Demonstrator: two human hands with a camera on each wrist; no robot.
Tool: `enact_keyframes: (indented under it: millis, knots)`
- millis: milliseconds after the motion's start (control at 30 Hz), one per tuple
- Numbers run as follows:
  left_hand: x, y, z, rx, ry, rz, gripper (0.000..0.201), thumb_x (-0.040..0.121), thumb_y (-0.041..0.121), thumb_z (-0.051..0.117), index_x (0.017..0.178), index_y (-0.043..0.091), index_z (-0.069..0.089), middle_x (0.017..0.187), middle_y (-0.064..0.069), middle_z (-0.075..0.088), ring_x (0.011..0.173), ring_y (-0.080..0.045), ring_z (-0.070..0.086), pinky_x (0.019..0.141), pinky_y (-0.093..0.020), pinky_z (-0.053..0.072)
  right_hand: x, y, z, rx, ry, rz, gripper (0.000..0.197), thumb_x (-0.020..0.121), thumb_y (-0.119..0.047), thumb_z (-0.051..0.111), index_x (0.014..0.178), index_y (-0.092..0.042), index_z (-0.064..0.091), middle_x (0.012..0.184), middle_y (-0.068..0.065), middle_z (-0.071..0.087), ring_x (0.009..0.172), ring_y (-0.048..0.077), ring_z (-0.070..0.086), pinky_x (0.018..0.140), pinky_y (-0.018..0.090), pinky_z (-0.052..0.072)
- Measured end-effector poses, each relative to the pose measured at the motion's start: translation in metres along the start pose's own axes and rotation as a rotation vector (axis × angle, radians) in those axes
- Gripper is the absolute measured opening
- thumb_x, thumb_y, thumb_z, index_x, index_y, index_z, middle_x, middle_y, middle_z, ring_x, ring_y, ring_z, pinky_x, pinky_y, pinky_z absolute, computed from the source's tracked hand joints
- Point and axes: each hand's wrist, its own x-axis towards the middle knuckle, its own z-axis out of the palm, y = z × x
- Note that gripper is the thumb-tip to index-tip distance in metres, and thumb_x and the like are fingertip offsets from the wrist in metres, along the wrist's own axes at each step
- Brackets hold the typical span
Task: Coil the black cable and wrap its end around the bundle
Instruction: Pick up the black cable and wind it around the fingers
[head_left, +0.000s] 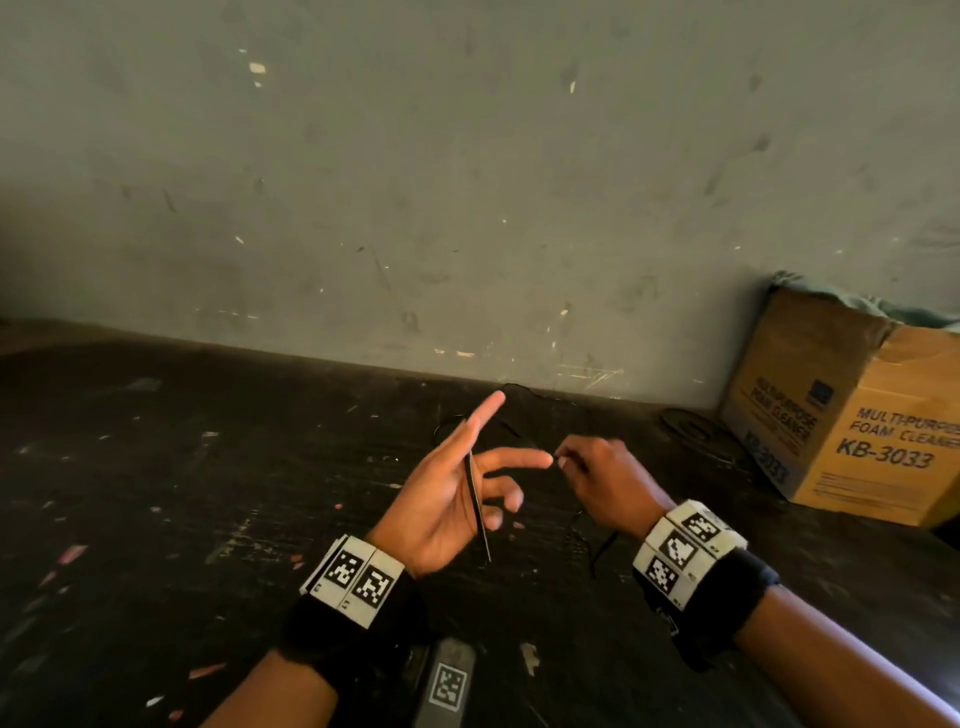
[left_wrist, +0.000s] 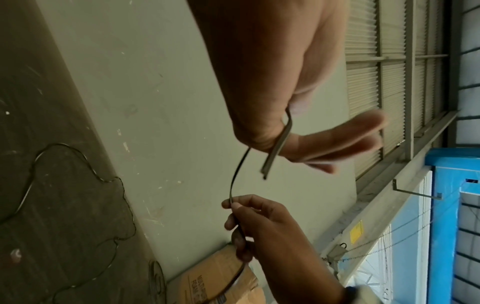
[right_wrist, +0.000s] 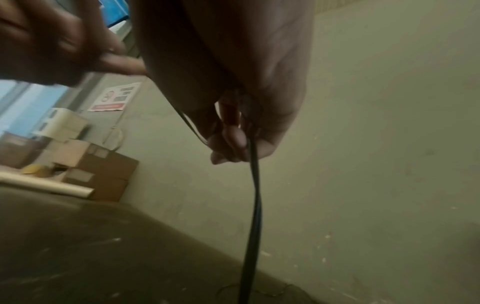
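Note:
The thin black cable (head_left: 479, 512) crosses my left palm, its short free end pointing toward my wrist. My left hand (head_left: 457, 488) is raised palm-up with its fingers spread, and the cable is clamped in the crook between thumb and forefinger (left_wrist: 276, 148). My right hand (head_left: 597, 478) pinches the cable (left_wrist: 235, 203) between thumb and forefinger, just off the left fingertips. From the right hand (right_wrist: 233, 142) the cable (right_wrist: 253, 205) hangs down to the table. The rest lies in loose waves (left_wrist: 33, 164) on the dark table near the wall (head_left: 514, 387). No coil shows.
A dark, paint-flecked table (head_left: 208, 493) runs up to a grey wall. A cardboard box (head_left: 852, 426) marked foam cleaner stands at the back right, with a dark wire ring (head_left: 696, 428) beside it. A tagged grey strip (head_left: 447, 686) lies near the front edge.

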Motion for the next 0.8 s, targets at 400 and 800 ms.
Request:
enact_keyframes:
  millis: [400, 800]
  knots:
    - [0.013, -0.012, -0.018, 0.615, 0.036, -0.079, 0.045, 0.095, 0.045, 0.035, 0.136, 0.058, 0.024, 0.147, -0.008, 0.044, 0.119, -0.025, 0.059, 0.092, -0.046, 0.052, -0.054, -0.064, 0.0, 0.033, -0.413, -0.285, 0.016, 0.094, -0.024, 0.052, 0.091, -0.013, 0.063, 0.074, -0.007, 0.06, 0.06, 0.001, 0.052, 0.059, 0.015, 0.042]
    - [-0.008, -0.008, -0.003, 0.702, -0.212, -0.25, 0.051, 0.093, 0.054, 0.025, 0.141, 0.042, 0.034, 0.063, -0.006, 0.056, 0.031, -0.004, 0.032, 0.031, -0.015, 0.024, -0.005, -0.029, -0.116, -0.014, -0.097, -0.424, 0.025, 0.085, -0.035, 0.059, 0.094, -0.015, 0.072, 0.082, -0.008, 0.071, 0.068, 0.003, 0.064, 0.062, 0.018, 0.051]
